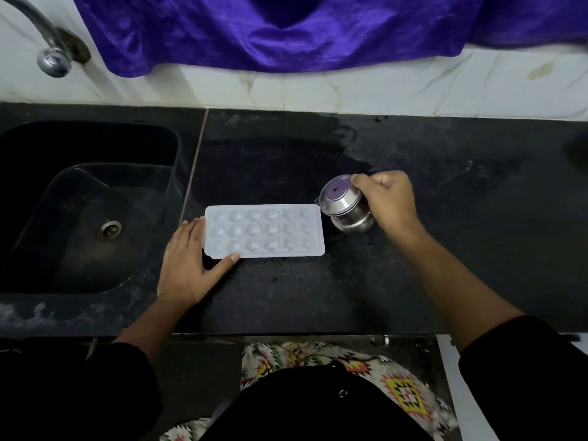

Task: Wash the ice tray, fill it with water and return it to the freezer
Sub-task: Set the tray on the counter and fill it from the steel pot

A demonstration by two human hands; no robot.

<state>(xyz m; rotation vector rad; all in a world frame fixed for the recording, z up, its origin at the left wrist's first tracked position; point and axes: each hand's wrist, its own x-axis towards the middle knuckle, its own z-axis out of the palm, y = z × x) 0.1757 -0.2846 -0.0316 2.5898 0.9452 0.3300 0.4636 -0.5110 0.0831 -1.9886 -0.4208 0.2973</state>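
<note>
Head view: the white plastic ice tray (264, 230) lies on the black stone counter (413, 265). The left hand (187, 265), fingers spread, steadies its nine-o'clock end. The right hand (386, 202) grips a small steel pot (345, 208), tipped at three o'clock. Filling looks begun; the freezer remains.

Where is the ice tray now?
In the head view, the tray lies on the counter, right of the sink, between the left hand and the steel pot.

Frosted, matt white plastic for the ice tray (264, 230); mirror-bright polished metal for the cup (345, 208) and tap (52, 60); dull, speckled black stone for the tabletop (413, 281); sheeny purple cloth (270, 30) beyond the far edge.
</note>
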